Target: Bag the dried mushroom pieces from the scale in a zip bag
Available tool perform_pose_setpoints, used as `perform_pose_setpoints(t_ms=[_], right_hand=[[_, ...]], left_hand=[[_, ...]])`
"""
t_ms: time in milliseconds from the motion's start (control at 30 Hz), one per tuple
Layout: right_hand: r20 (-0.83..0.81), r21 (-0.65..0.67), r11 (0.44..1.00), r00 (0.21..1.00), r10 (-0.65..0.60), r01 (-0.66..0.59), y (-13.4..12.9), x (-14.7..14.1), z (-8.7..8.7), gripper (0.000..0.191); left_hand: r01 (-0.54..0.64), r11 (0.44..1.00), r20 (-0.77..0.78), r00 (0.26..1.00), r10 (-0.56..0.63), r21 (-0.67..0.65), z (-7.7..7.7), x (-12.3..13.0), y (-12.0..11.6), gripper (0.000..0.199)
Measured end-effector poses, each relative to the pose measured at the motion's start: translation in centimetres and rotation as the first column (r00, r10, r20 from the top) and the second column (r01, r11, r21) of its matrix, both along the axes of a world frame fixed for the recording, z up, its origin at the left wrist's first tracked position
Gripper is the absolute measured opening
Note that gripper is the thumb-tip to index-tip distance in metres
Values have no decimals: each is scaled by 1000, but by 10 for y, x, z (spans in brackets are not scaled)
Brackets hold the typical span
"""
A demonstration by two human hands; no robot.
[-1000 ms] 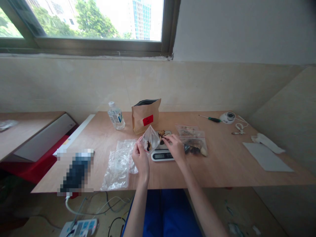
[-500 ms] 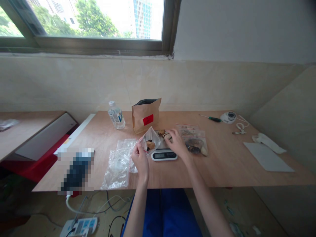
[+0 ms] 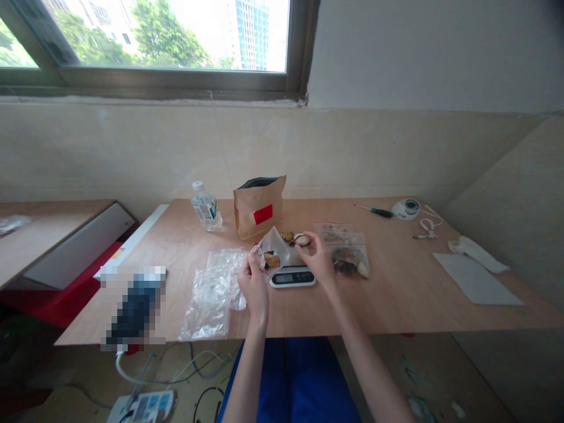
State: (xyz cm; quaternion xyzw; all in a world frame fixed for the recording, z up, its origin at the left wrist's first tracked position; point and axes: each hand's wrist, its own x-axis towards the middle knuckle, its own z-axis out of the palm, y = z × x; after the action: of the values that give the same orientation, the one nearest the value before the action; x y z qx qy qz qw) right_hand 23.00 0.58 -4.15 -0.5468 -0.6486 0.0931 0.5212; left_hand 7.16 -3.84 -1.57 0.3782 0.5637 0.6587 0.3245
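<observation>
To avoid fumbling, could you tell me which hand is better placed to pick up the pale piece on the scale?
Probably the right hand: its fingertips are at the pale piece, while the left hand holds the clear bag.

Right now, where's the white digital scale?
Head view: the white digital scale sits on the plywood table between the left hand and right hand, near the brown paper bag.

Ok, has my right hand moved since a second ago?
Yes, your right hand has moved rightward and toward the wall, judged against the digital scale.
</observation>
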Motion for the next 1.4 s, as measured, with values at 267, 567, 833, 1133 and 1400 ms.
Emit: perform_pose_setpoints(t_ms=[267,567,833,1133,1400], right_hand=[[81,48,949,948,307,-312,-12,-35,61,43],[175,-97,981,968,182,-166,44,-6,5,32],[374,-238,967,910,181,-95,57,-6,-21,27],[-102,-68,988,986,134,-141,43,-3,3,26],[-144,-24,893,885,442,-450,11,-11,67,29]], left_hand=[[-11,1000,73,997,11,5,0,10,1,42],[-14,1000,145,989,16,-19,1,8,1,38],[-10,1000,145,989,10,-2,4,7,2,38],[-24,999,141,990,28,-29,1,2,4,43],[4,1000,203,979,-8,23,0,2,7,40]])
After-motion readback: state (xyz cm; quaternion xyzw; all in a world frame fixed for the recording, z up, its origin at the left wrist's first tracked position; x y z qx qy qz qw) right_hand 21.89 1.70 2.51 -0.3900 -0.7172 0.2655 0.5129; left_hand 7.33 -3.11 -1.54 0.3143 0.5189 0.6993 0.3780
